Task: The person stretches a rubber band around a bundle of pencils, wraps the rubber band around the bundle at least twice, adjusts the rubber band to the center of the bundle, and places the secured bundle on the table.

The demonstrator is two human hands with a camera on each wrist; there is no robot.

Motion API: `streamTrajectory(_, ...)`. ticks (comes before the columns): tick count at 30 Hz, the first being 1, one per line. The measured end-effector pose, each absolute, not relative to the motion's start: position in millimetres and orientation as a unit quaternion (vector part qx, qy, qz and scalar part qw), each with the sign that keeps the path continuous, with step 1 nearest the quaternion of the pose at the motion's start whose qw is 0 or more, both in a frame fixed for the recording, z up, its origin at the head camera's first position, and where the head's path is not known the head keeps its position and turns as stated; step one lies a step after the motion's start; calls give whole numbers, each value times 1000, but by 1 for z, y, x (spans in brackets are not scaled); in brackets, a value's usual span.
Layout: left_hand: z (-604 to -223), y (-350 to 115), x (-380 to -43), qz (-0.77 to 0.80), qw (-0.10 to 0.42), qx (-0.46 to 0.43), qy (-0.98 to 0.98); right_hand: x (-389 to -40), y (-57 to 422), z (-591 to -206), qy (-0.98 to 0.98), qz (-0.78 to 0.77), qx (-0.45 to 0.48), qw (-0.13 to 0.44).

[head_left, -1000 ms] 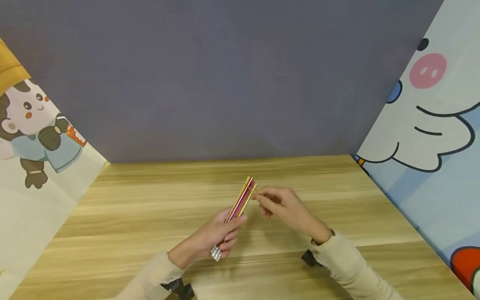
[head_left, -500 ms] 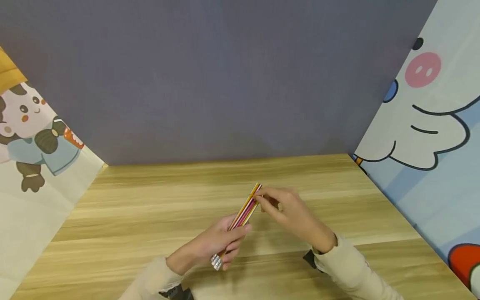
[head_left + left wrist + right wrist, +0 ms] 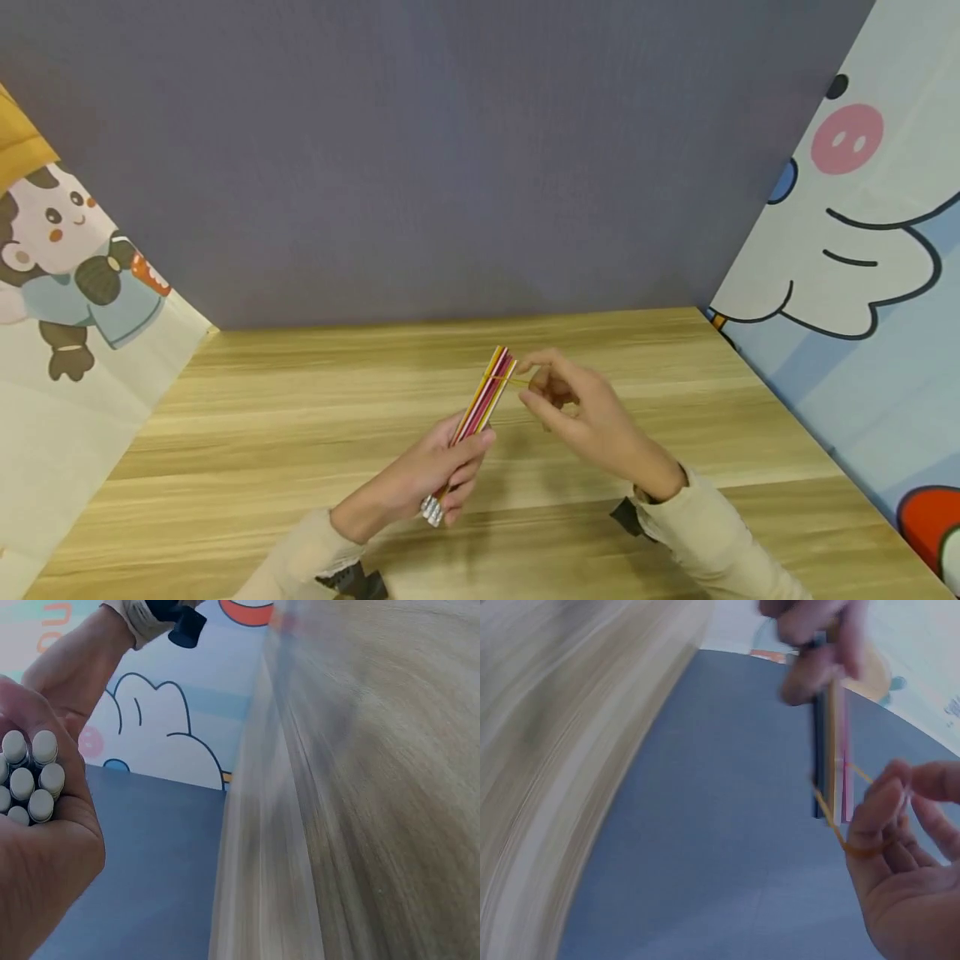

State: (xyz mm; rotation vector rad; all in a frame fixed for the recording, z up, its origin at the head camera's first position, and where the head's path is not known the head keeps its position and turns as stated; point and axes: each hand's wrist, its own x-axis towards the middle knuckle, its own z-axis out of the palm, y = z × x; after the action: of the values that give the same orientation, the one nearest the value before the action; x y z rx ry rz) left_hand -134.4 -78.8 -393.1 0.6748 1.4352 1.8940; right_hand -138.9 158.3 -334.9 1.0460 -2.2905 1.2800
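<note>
A bundle of striped pencils (image 3: 486,398) slants up and away from my left hand (image 3: 442,471), which grips it around its lower part. White eraser ends (image 3: 31,780) in silver ferrules stick out below that fist. Near the far end, a thin yellow rubber band (image 3: 516,381) loops around the pencils and stretches across to my right hand (image 3: 581,410). Curled fingers of this hand hook the band, while its thumb and index finger stand apart beside the pencil tips. In the right wrist view, both strands of the rubber band (image 3: 829,817) run taut from the bundle to the fingers.
Under both hands lies a wood-grain table (image 3: 300,392). A grey panel (image 3: 450,167) rises at its back edge, and cartoon-printed walls (image 3: 840,250) flank it on both sides. Dark camera mounts (image 3: 628,517) sit at the wrists.
From beside the far pencil ends, my right hand has drawn a little to the right, opening its thumb and index finger and stretching the band. The pencils dipped, then rose back in my left hand.
</note>
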Motion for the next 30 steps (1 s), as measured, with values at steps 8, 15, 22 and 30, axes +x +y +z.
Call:
streamTrajectory(8,-390,-77,-134,726,325,261,547,-139,162,-330,-808,474,312,155)
streamTrajectory(15,-392,-73,-131,728,345,285,520,-146,164,-336,-871,404,236,151)
streamTrajectory(22,-393,-73,-128,722,352,290,520,-162,178,-340,-873,412,254,-63)
streamTrajectory(30,-395,-69,-123,689,342,356,530,-184,194,-362,-734,490,340,-325)
